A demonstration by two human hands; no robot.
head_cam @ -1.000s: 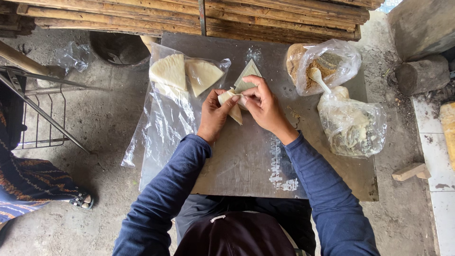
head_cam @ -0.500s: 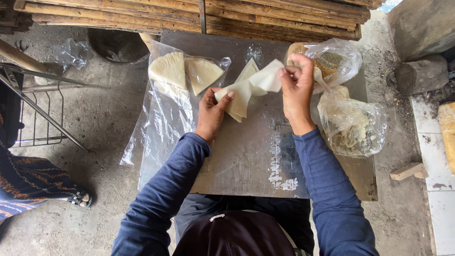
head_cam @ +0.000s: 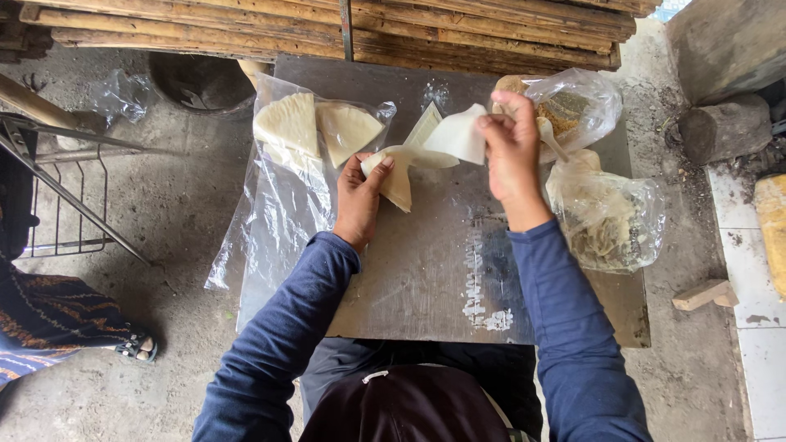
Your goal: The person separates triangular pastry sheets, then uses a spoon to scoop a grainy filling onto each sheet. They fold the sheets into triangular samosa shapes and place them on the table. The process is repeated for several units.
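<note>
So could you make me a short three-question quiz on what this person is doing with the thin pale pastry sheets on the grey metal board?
1. True or false: the right hand lifts one thin pale pastry sheet off the folded stack.
2. Which does the left hand press on: A) the folded stack, B) the clear plastic bag of crumbly filling, C) the wooden planks?
3. Fill in: the round pale wrappers lie on a clear ____ bag on the grey metal board.

Key: 1 true; 2 A; 3 plastic.
</note>
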